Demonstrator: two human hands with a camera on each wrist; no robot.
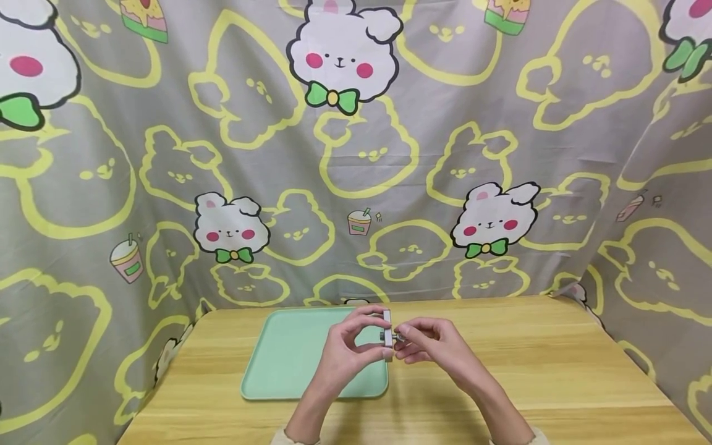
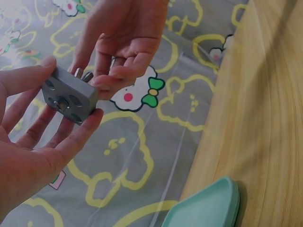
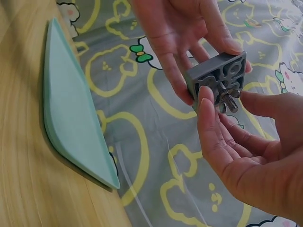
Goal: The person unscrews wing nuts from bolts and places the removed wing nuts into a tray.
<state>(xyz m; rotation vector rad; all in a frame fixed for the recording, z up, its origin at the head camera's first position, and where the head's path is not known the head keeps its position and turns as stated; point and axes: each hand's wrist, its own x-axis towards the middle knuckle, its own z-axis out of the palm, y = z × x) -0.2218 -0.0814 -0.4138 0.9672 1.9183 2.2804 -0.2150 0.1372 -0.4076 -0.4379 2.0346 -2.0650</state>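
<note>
My left hand [image 1: 346, 346] holds a small grey block [image 1: 387, 318] by its edges, between thumb and fingers, above the table. A threaded bolt [image 3: 230, 104] passes through the middle of the block, and its end [image 2: 60, 104] shows on the face seen in the left wrist view. On the ribbed, hollowed face, a metal wing nut [image 3: 233, 93] sits on the bolt. The right hand [image 1: 442, 346] has its thumb and curled fingers at the wing nut, pinching it from both sides. In the left wrist view, the right fingers partly hide the wing nut.
A pale green tray [image 1: 289, 352] lies on the wooden table [image 1: 534, 358], partly under and left of the hands. Patterned grey cloth [image 1: 345, 247] hangs behind the table and along both sides.
</note>
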